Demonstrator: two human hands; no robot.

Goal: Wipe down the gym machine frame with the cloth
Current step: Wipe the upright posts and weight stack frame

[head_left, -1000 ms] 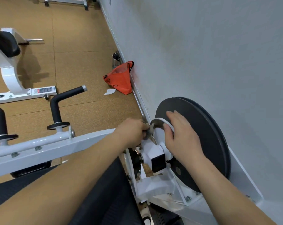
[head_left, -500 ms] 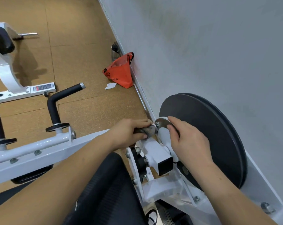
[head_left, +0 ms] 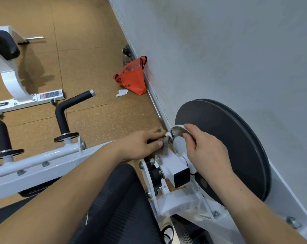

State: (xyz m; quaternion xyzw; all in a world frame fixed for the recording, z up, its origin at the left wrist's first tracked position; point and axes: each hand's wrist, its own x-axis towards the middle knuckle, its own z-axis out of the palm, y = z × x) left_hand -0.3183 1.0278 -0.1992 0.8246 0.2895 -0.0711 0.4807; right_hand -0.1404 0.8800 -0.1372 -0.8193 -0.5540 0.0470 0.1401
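The white gym machine frame [head_left: 49, 166] crosses the lower half of the head view, ending at a white post [head_left: 179, 147] beside a black weight plate [head_left: 225, 143] near the wall. My left hand [head_left: 142, 145] grips a small grey cloth [head_left: 164, 144] and holds it against the post's end fitting. My right hand [head_left: 205, 152] curls around the top of the white post, fingers over its metal cap [head_left: 178, 129].
The grey wall [head_left: 219, 50] runs close along the right. An orange bag [head_left: 133, 78], a dark bottle [head_left: 126, 54] and a paper scrap [head_left: 122, 92] lie on the cork floor. Two black handles [head_left: 68, 110] rise from the frame; another white machine [head_left: 12, 81] stands at left.
My left hand slid forward with the cloth along the fitting. My right hand shifted from flat on the plate to curling round the post top. The view tilted slightly.
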